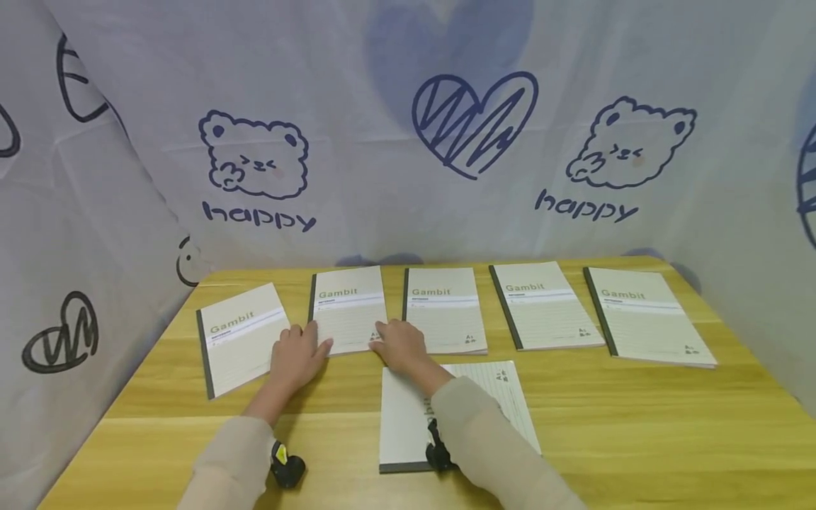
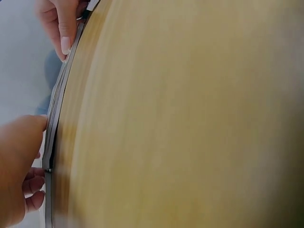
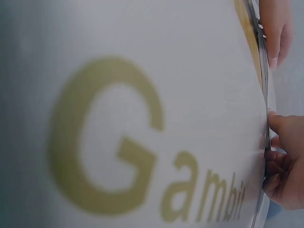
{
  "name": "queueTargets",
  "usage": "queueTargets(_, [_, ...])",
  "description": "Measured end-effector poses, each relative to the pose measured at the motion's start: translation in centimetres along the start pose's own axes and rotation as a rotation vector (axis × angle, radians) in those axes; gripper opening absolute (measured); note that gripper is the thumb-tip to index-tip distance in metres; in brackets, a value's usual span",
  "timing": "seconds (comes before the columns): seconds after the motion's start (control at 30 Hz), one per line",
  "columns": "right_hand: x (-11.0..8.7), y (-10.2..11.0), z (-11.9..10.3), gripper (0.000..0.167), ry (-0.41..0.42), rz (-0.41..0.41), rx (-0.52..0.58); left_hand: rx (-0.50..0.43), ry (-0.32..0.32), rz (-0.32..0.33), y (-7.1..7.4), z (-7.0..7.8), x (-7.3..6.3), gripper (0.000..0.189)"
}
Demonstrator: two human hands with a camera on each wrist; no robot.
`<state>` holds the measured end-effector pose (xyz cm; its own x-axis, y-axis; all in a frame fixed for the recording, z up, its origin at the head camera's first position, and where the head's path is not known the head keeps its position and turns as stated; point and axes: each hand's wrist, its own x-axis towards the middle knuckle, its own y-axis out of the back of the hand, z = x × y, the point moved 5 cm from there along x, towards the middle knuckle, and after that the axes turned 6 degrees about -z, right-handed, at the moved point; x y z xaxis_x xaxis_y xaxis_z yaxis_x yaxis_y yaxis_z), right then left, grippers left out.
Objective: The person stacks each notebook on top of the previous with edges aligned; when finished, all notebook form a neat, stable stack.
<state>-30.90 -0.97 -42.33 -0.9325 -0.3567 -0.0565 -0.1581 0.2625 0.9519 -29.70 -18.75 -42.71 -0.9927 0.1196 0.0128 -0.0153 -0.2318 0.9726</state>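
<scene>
A white Gambit notebook [image 1: 347,312] with a dark spine lies second from the left in a row. My left hand [image 1: 296,354] holds its lower left corner, the index finger by the spine and the thumb at the front edge. At its lower right corner, my right hand [image 1: 403,345] pinches the notebook, with that hand's knuckles beside the neighbouring notebook [image 1: 443,304]. In the left wrist view, the left hand's [image 2: 21,156] other fingers curl beside the leftmost notebook [image 1: 245,340]. Another notebook [image 1: 401,425], turned sideways, lies partly hidden under the right forearm.
Two more Gambit notebooks, one [image 1: 542,304] right of centre and one [image 1: 647,312] at the far right, continue the row. All lie on a wood-grain table [image 1: 669,439]. A white curtain [image 1: 370,184] with bear and heart drawings hangs behind and at both sides.
</scene>
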Motion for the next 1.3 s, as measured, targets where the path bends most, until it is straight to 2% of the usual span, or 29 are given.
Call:
queueTargets(0.27, [-0.1, -0.1, 0.2, 0.045, -0.012, -0.010, 0.029, -0.107, 0.006, -0.052, 0.2, 0.5, -0.5, 0.054])
queueTargets(0.47, [-0.3, -0.1, 0.4, 0.045, -0.037, -0.020, 0.108, -0.165, 0.042, -0.085, 0.6, 0.8, -0.8, 0.056])
queueTargets(0.7, [-0.3, -0.2, 0.7, 0.043, -0.063, 0.002, 0.217, -0.205, 0.060, -0.062, 0.9, 0.9, -1.0, 0.051])
queueTargets(0.83, [-0.6, -0.1, 1.0, 0.040, -0.080, 0.023, 0.296, -0.276, 0.053, -0.024, 1.1, 0.8, -1.2, 0.046])
queueTargets(0.9, [-0.8, 0.0, 1.1, 0.038, -0.084, 0.030, 0.329, -0.352, 0.065, 0.010, 1.1, 0.5, -1.3, 0.044])
queueTargets(0.97, [-0.9, 0.1, 1.2, 0.038, -0.084, 0.035, 0.351, -0.468, 0.102, 0.043, 1.1, 0.1, -1.3, 0.041])
queueTargets(1.1, [-1.0, 0.1, 1.1, 0.037, -0.057, 0.039, 0.375, -0.802, 0.225, 0.068, 0.7, -1.0, -1.3, 0.037])
queueTargets(1.2, [-1.0, 0.2, 1.1, 0.036, -0.033, 0.037, 0.414, -0.994, 0.285, 0.056, 0.5, -1.4, -1.4, 0.036])
queueTargets(1.3, [-1.1, 0.3, 1.2, 0.036, -0.024, 0.035, 0.463, -1.082, 0.295, 0.026, 0.5, -1.4, -1.6, 0.038])
